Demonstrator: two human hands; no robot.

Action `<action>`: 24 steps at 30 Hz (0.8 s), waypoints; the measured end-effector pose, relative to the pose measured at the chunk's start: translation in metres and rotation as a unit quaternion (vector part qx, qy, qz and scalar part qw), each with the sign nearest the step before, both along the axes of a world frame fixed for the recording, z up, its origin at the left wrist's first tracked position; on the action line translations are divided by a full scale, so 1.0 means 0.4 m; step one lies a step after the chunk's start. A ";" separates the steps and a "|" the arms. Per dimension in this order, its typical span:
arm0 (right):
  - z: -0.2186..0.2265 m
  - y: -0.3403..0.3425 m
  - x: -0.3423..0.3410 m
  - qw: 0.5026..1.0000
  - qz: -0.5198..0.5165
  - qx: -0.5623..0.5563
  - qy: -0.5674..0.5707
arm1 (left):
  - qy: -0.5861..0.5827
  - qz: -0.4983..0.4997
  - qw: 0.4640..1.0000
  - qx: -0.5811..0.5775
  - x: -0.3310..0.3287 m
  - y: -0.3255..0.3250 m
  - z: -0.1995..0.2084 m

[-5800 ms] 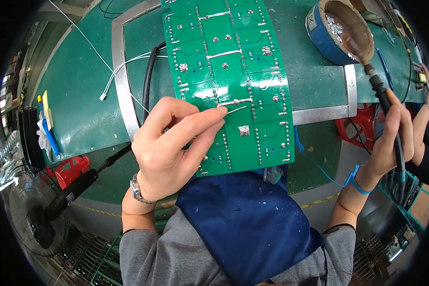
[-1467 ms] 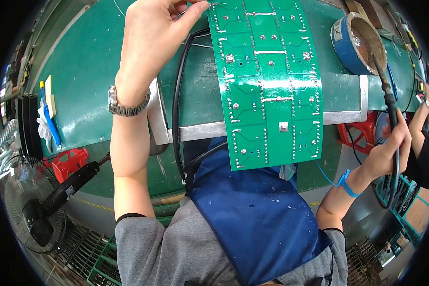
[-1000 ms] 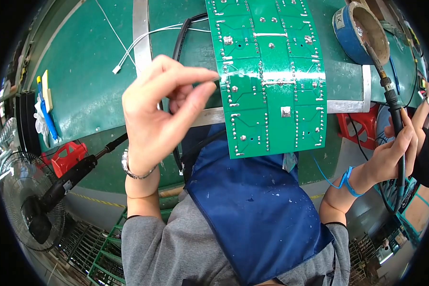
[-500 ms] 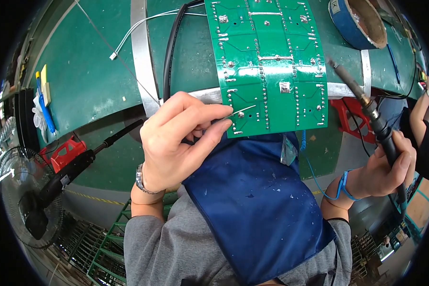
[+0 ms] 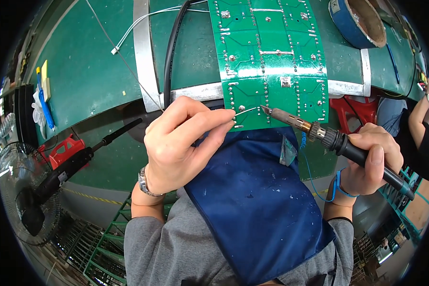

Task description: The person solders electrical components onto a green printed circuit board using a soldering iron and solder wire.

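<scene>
A large green circuit board (image 5: 245, 52) with rows of solder joints lies in front of me, its near edge reaching past the table edge over my blue apron. My left hand (image 5: 178, 145) pinches a thin silvery solder wire (image 5: 246, 112) between thumb and forefinger, and the wire's end lies over the board's near left part. In my right hand (image 5: 374, 159) is a soldering iron (image 5: 333, 138) with a black handle. Its tip points left, close to the wire's end over the board; I cannot tell whether tip, wire and board touch.
A blue round tub (image 5: 350, 26) stands at the back right. To the left of the board run a thick black cable (image 5: 170, 57) and white wires (image 5: 133, 27). A blue pen (image 5: 46, 112) lies far left; a fan (image 5: 31, 205) stands below it. Another person's arm (image 5: 418, 112) shows far right.
My right hand has brought the soldering iron left and down over the board, close to the solder wire. The board's near edge appears slightly farther away. My left hand keeps its pinch.
</scene>
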State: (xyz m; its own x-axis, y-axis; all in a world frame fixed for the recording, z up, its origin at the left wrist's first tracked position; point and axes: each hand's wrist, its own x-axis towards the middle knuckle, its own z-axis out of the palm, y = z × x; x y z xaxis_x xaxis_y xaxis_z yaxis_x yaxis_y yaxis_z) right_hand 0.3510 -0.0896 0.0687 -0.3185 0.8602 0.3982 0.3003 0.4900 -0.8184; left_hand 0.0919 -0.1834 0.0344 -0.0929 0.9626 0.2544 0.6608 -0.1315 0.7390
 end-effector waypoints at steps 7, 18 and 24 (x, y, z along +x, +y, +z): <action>-0.004 0.007 -0.006 1.000 0.011 -0.010 -0.013 | 0.003 0.002 1.000 0.012 0.003 -0.002 -0.006; 0.005 0.010 0.013 0.999 0.035 -0.010 0.002 | -0.010 0.009 1.000 0.009 0.006 0.005 -0.001; -0.012 0.054 0.105 0.994 0.015 0.037 0.105 | -0.013 0.052 0.998 0.016 -0.011 0.009 0.000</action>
State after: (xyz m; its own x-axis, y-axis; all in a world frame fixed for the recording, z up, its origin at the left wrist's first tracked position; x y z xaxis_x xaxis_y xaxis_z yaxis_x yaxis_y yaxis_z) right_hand 0.3930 -0.0678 0.0639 -0.2466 0.8172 0.5209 0.1109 0.5578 -0.8225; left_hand 0.0873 -0.1800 0.0346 -0.1993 0.9387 0.2812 0.6530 -0.0868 0.7523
